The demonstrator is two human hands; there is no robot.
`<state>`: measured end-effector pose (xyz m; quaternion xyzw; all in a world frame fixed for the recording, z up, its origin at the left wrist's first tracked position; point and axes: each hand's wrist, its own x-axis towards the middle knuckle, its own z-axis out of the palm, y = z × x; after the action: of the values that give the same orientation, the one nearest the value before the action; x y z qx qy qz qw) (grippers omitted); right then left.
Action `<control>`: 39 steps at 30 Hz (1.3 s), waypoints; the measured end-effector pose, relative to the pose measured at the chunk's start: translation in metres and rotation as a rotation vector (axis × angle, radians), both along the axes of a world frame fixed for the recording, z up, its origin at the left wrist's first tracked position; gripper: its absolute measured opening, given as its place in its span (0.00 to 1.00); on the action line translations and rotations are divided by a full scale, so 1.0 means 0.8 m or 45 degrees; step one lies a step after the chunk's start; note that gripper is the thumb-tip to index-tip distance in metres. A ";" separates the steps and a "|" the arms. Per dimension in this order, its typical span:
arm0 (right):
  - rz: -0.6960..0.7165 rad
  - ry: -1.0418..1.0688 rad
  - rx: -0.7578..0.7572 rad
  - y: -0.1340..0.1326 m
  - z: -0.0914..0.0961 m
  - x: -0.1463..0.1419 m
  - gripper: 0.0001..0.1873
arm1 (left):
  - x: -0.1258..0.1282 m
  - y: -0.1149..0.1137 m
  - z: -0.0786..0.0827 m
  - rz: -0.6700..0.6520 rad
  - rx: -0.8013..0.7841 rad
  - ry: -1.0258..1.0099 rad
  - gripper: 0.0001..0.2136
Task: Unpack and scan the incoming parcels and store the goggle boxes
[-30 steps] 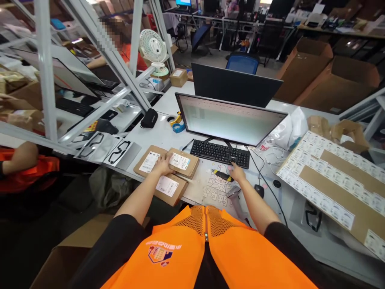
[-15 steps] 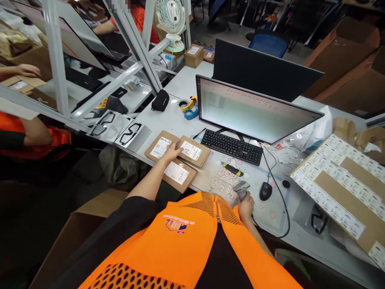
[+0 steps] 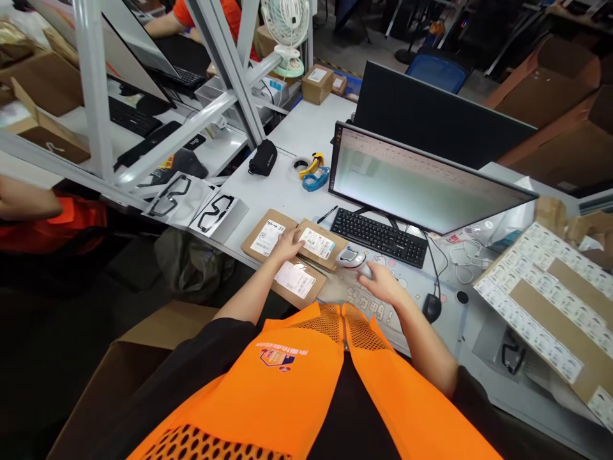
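Note:
My right hand (image 3: 380,281) is wrapped round the handle of a grey-and-white barcode scanner (image 3: 353,259). The scanner's head is over the desk, close to the right edge of a small labelled cardboard parcel (image 3: 330,237). My left hand (image 3: 288,245) rests on the parcels, its fingers stretched toward the small parcel's label. Beneath and left of it lies a parcel with handwriting on its label (image 3: 267,236). Nearer to me, another flat parcel (image 3: 294,280) with a white label sits at the desk's front edge.
A keyboard (image 3: 378,236) and monitor (image 3: 426,182) stand behind the parcels. A mouse (image 3: 431,308) is at right, beside a label-covered cardboard sheet (image 3: 541,313). Tape rolls (image 3: 315,179), a black pouch (image 3: 263,158) and boxed goggles (image 3: 215,214) lie leftward, near a metal frame (image 3: 98,96).
My right hand has lifted the scanner and brought it left, from near the mouse to beside the small parcel. My left hand stays on the parcels. The view has shifted slightly.

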<state>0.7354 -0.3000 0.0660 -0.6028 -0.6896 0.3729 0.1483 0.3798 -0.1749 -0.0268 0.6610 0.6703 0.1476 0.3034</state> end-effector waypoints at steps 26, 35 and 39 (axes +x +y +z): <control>-1.014 -0.424 -0.143 -0.173 -0.232 0.127 0.32 | 0.060 -0.044 0.027 -0.140 0.172 0.491 0.25; -0.741 -0.372 -0.308 0.046 -0.189 0.153 0.32 | 0.183 -0.091 0.010 -0.458 0.022 0.657 0.14; -0.753 -0.390 -0.390 0.087 -0.199 0.139 0.30 | 0.172 -0.087 0.012 -0.477 0.090 0.725 0.15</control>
<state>0.8463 -0.2308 -0.0933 -0.8401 -0.4360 0.3183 0.0525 0.5170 -0.2443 -0.0173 0.7973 0.5896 -0.0777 0.1029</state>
